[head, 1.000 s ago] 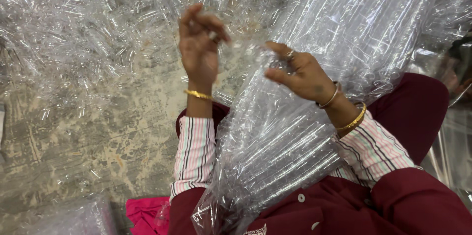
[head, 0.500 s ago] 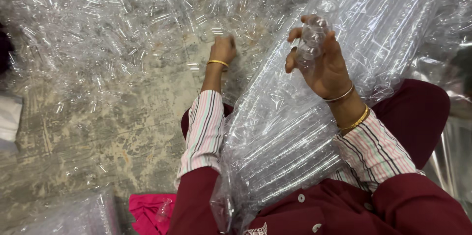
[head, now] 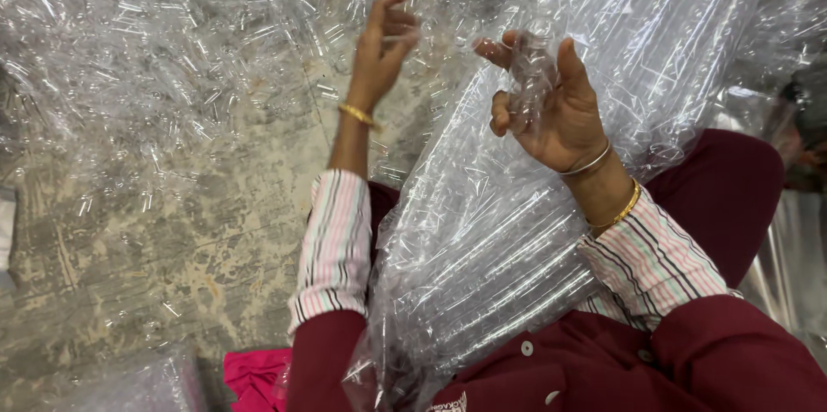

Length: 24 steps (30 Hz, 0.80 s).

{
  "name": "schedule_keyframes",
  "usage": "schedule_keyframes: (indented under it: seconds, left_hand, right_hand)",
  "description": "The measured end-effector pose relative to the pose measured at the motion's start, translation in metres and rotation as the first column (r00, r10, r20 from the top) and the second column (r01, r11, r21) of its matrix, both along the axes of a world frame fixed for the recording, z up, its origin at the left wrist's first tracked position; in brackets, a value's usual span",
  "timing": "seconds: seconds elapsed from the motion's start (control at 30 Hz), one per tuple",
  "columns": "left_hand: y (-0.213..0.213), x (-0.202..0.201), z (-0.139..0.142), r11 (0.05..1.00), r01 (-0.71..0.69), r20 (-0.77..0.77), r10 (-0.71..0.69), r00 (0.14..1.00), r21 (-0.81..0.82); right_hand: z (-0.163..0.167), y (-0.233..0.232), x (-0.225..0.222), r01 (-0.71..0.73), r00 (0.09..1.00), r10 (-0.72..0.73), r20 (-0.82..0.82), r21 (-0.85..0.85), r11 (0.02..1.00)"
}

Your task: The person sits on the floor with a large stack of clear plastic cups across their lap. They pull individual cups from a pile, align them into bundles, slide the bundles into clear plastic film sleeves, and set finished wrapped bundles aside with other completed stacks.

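The left hand (head: pixel 379 50) is raised above the floor (head: pixel 172 231), wrist bent, fingers curled loosely inward; whether it pinches anything cannot be told. A gold bangle (head: pixel 357 114) sits at its wrist. The right hand (head: pixel 551 110) is held palm toward the camera, thumb up, fingers partly curled around a small crumpled piece of clear plastic (head: pixel 530 76). Both forearms show striped cuffs under maroon sleeves (head: pixel 715 352).

A large bag of clear plastic tubes (head: pixel 482 257) lies across the person's lap, ribbed and glossy. Loose clear tubes (head: pixel 172 59) are heaped on the floor beyond the hands. A pink cloth (head: pixel 254 377) lies by the left elbow.
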<state>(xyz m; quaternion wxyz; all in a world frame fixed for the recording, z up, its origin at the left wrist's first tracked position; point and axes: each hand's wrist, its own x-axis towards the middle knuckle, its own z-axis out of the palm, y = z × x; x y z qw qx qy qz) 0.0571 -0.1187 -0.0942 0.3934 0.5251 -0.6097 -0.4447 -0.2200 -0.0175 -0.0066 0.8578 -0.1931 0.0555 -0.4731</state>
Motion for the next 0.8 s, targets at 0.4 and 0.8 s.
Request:
schedule_keyframes:
  seconds: [0.4,0.8]
  left_hand:
    - [-0.003,0.065,-0.089,0.886,-0.259,0.834,-0.213,0.51,0.384]
    - [-0.016,0.04,-0.022,0.983,-0.177,-0.176,0.182,0.967,0.043]
  right_hand:
    - [-0.003,-0.002,-0.003,-0.026,1.0,0.026,-0.005,-0.009,1.0]
    - [0.001,-0.003,0.002,-0.025,0.999,0.023,0.025,0.057,0.998]
